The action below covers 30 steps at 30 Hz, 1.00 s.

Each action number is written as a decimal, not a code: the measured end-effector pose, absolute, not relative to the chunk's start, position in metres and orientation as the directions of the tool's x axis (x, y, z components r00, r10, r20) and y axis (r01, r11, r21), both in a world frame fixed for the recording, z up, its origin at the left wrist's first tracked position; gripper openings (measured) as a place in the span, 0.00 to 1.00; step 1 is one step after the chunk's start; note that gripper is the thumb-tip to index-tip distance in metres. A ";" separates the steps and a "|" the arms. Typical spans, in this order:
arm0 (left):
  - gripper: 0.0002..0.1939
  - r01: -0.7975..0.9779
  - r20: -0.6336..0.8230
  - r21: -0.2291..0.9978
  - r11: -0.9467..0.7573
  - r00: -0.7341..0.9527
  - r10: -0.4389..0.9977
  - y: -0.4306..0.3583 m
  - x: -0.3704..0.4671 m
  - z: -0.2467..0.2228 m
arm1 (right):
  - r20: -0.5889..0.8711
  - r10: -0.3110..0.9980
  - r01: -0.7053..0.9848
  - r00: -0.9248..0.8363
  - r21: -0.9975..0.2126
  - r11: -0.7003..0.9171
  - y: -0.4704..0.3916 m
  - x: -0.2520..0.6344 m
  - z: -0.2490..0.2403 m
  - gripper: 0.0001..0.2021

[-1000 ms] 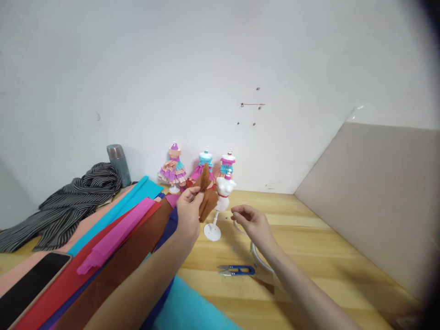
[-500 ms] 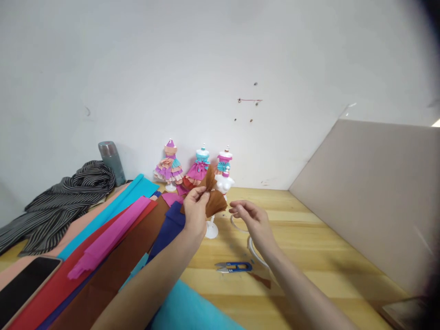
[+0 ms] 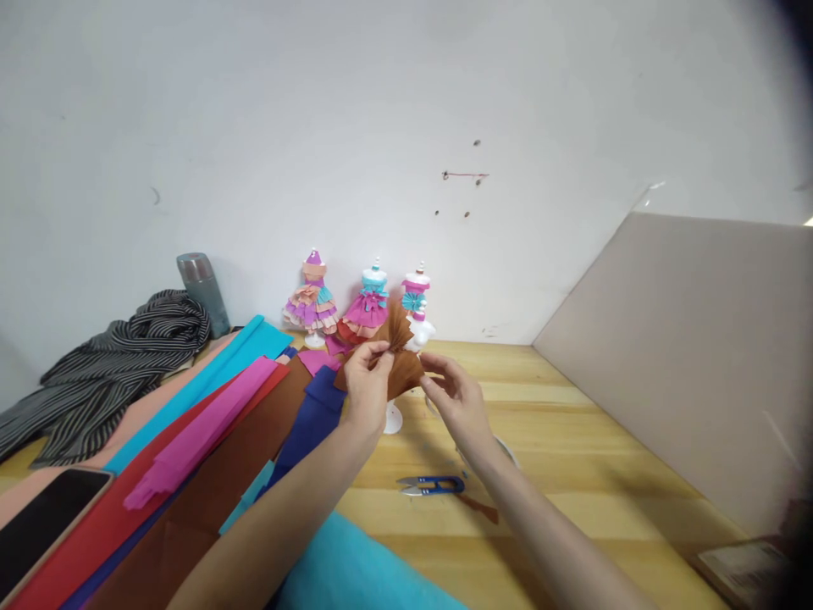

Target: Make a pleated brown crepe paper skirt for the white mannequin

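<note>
My left hand (image 3: pixel 369 381) pinches a gathered piece of brown crepe paper (image 3: pixel 405 373) that fans out above and below its fingertips. At the paper's right edge is my right hand (image 3: pixel 454 391), with its thumb and fingers apart and the fingertips by the edge; whether they touch it is unclear. Behind the paper, a small white mannequin (image 3: pixel 419 330) with a pink neck band is partly hidden. Its round white base (image 3: pixel 393 418) shows below the paper. Blue thread snips (image 3: pixel 433 485) lie on the wooden table (image 3: pixel 559 508) nearer to me.
Three dressed mini mannequins (image 3: pixel 312 296) stand against the wall. Coloured crepe sheets (image 3: pixel 196 424), a phone (image 3: pixel 51 517), a striped cloth (image 3: pixel 140 339) and a flask (image 3: pixel 203 292) lie or stand at left. A blue roll (image 3: pixel 362 568) is in front; a pale panel (image 3: pixel 686 339) rises at right.
My right hand has moved left and up to the edge of the brown paper. The paper in my left hand has shifted slightly right, and the camera view has moved a little.
</note>
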<state>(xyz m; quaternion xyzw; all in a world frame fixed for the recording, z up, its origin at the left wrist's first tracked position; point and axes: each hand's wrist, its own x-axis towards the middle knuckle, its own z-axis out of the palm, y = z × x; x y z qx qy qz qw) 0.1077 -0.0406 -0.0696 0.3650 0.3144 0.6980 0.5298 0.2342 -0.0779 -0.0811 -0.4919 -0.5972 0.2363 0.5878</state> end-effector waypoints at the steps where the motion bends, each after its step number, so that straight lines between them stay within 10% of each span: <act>1: 0.09 -0.503 0.184 0.828 -0.247 -0.172 0.968 -0.040 0.108 -0.071 | 0.470 0.866 0.310 0.174 -0.860 0.405 -0.077 0.234 -0.082 0.17; 30: 0.05 -0.317 0.341 0.873 -0.371 -0.146 0.929 -0.029 0.105 -0.079 | 0.456 0.865 0.276 0.207 -0.876 0.396 -0.071 0.234 -0.086 0.15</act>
